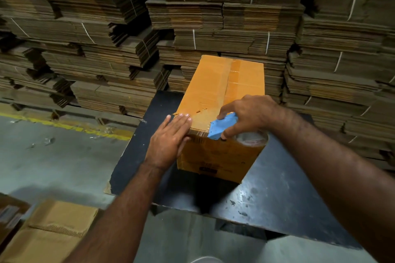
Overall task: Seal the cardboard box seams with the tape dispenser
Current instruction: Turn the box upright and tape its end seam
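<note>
A closed brown cardboard box [213, 85] stands on a dark table [277, 194]. Clear tape runs along its top centre seam. My right hand [250, 113] grips a blue tape dispenser [222, 127] with a clear tape roll [252, 139], held at the box's near top edge. My left hand [171, 139] lies flat with fingers together, pressing on the box's near left corner, partly over the top and the front face.
Tall stacks of flattened, strapped cardboard [213, 17] fill the background right behind the table. Grey concrete floor [53, 160] with a yellow line lies to the left. More flat cardboard [49, 230] lies at the lower left.
</note>
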Demonstrator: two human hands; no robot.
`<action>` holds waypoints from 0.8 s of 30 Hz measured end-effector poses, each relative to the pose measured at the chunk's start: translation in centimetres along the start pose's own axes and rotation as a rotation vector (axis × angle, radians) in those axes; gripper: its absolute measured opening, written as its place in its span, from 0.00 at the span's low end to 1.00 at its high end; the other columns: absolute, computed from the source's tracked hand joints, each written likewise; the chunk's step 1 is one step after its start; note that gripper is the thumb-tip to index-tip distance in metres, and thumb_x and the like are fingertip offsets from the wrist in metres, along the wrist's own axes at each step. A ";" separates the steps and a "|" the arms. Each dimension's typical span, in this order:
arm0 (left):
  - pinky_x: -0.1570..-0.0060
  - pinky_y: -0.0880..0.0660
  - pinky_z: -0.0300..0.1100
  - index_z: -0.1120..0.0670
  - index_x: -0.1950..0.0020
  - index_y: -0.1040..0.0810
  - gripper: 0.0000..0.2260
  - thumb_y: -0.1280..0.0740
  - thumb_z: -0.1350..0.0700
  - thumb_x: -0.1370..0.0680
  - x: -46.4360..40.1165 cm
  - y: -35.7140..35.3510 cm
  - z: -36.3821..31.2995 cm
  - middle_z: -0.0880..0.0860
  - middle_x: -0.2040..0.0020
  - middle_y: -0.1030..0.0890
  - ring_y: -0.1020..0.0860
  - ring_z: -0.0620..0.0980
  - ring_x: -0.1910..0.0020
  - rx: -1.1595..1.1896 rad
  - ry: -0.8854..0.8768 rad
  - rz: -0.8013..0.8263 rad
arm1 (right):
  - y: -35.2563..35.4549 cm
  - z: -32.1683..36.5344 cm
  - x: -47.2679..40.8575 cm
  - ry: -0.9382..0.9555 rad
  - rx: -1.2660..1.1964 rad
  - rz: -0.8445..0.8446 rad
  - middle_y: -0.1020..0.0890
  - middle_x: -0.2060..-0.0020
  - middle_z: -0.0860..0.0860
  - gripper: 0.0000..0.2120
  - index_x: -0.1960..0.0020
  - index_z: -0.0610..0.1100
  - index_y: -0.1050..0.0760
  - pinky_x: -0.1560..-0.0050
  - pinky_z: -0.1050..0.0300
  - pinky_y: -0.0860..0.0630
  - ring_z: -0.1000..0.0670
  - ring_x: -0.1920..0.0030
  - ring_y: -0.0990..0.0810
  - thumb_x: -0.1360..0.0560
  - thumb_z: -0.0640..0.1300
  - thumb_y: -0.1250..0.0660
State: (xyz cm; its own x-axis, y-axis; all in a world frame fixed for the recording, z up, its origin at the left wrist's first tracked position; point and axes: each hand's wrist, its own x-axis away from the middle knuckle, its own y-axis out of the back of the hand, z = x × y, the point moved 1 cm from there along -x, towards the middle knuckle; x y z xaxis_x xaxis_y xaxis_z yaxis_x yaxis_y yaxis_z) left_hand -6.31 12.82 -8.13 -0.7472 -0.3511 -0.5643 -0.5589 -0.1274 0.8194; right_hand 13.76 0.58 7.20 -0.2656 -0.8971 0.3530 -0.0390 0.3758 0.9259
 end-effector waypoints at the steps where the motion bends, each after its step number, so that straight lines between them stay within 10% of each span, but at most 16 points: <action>1: 0.27 0.35 0.56 0.57 0.27 0.28 0.27 0.27 0.54 0.24 0.0 0.2 -0.1 0.56 0.28 0.27 0.30 0.53 0.27 -0.007 0.003 0.011 | 0.2 0.3 -0.2 -0.006 -0.013 0.007 0.24 0.44 0.55 0.32 0.34 0.68 0.32 0.53 0.48 0.27 0.49 0.42 0.26 0.35 0.76 0.35; 16: 0.25 0.38 0.53 0.58 0.24 0.33 0.33 0.27 0.56 0.28 -1.5 -0.9 -3.9 0.57 0.25 0.31 0.34 0.54 0.25 0.019 -0.034 0.146 | -0.1 0.5 0.2 -0.067 -0.001 0.031 0.24 0.38 0.55 0.32 0.34 0.70 0.34 0.52 0.48 0.30 0.49 0.40 0.27 0.35 0.77 0.35; 24: 0.26 0.36 0.52 0.56 0.24 0.32 0.32 0.26 0.56 0.27 -1.8 -0.5 -3.7 0.56 0.25 0.30 0.33 0.53 0.25 0.028 -0.033 0.200 | -1.4 -3.3 4.1 -0.100 -0.055 -0.026 0.27 0.52 0.59 0.32 0.34 0.69 0.33 0.54 0.51 0.26 0.53 0.51 0.29 0.35 0.77 0.36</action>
State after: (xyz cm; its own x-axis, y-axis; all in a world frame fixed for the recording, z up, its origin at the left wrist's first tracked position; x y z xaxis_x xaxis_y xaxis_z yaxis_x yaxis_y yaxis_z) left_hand -3.32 10.09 -7.15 -0.8555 -0.3362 -0.3938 -0.4074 -0.0323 0.9127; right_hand 15.94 -4.38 7.77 -0.3599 -0.8776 0.3165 0.0056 0.3373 0.9414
